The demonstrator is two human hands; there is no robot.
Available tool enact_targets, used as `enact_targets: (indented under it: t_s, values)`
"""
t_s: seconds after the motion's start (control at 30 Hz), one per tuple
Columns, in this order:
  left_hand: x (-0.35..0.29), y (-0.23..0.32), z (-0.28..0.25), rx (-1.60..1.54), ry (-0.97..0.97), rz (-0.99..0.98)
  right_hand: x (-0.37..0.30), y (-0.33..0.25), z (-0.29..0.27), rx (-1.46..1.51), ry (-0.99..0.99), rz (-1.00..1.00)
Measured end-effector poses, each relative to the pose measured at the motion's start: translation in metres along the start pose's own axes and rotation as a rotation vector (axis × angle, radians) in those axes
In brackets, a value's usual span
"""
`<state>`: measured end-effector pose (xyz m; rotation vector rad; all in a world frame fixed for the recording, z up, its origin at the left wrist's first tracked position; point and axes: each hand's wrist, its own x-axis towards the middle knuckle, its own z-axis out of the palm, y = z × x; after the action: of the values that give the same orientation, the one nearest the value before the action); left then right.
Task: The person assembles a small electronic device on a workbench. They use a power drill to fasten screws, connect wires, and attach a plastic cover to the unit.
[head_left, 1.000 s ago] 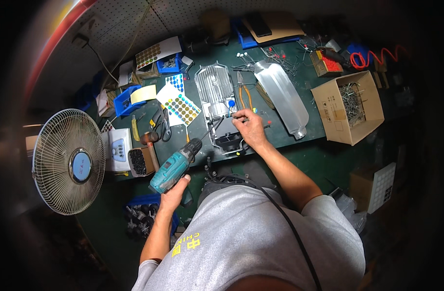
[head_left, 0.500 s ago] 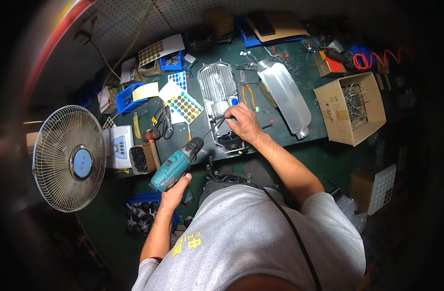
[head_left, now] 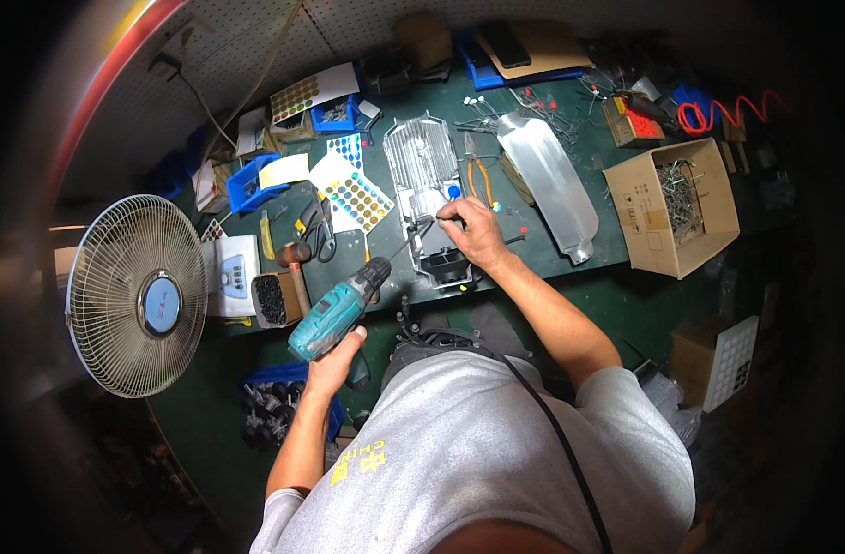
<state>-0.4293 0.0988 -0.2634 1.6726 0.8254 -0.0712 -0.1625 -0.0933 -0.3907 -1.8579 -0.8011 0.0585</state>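
My left hand (head_left: pixel 335 358) is wrapped round the grip of a teal cordless drill (head_left: pixel 332 314). The drill's long bit slants up and to the right, over a finned silver metal housing (head_left: pixel 422 164) lying on the bench. My right hand (head_left: pixel 478 233) is closed in a pinch near the bit's tip, above the housing's lower half; whatever the fingertips hold is too small to make out. A black part (head_left: pixel 444 268) sits in the housing's near end. Just right of it lie pliers with orange handles (head_left: pixel 481 182) and a long, smooth silver cover (head_left: pixel 554 185).
A cardboard box of metal pieces (head_left: pixel 630 222) stands at the bench's right. On the left are a fan (head_left: pixel 138 295), a hammer (head_left: pixel 296 268), scissors (head_left: pixel 321 231) and sticker sheets (head_left: pixel 360 201). Blue bins (head_left: pixel 247 189) line the back left. A black cable (head_left: pixel 561 434) crosses my shirt.
The whole view has shifted slightly, with the bench things sitting a little further right. Both hands keep the same grips, and the drill stays aimed at the housing.
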Motion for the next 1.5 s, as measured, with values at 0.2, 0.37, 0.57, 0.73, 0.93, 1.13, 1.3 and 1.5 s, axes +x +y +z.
enact_targets:
  t_s: [0.2, 0.37, 0.57, 0.73, 0.93, 1.13, 1.3, 1.5]
  values:
    - [-0.001, 0.003, 0.001, -0.008, 0.003, 0.003, 0.0, -0.004, -0.004, 0.067, 0.029, 0.112]
    - [-0.002, 0.001, 0.004, -0.024, 0.033, -0.015, 0.009, -0.007, -0.01, -0.003, -0.161, 0.207]
    - [-0.003, -0.008, 0.005, -0.075, 0.058, -0.007, 0.023, -0.003, -0.002, 0.091, -0.168, 0.34]
    - [-0.004, -0.01, 0.001, -0.059, 0.043, -0.003, 0.031, -0.004, -0.001, -0.024, -0.217, 0.347]
    - [-0.003, -0.007, -0.001, -0.007, 0.035, 0.005, 0.033, -0.012, 0.001, -0.152, -0.238, 0.244]
    - [0.003, 0.009, -0.002, 0.033, 0.0, 0.019, 0.022, -0.008, 0.0, 0.036, -0.14, 0.312]
    - [0.008, 0.008, -0.001, 0.011, 0.009, 0.059, 0.015, -0.007, -0.004, 0.184, -0.061, 0.383]
    - [0.006, 0.016, -0.001, 0.056, -0.034, -0.001, 0.001, 0.009, -0.004, 0.212, -0.033, 0.404]
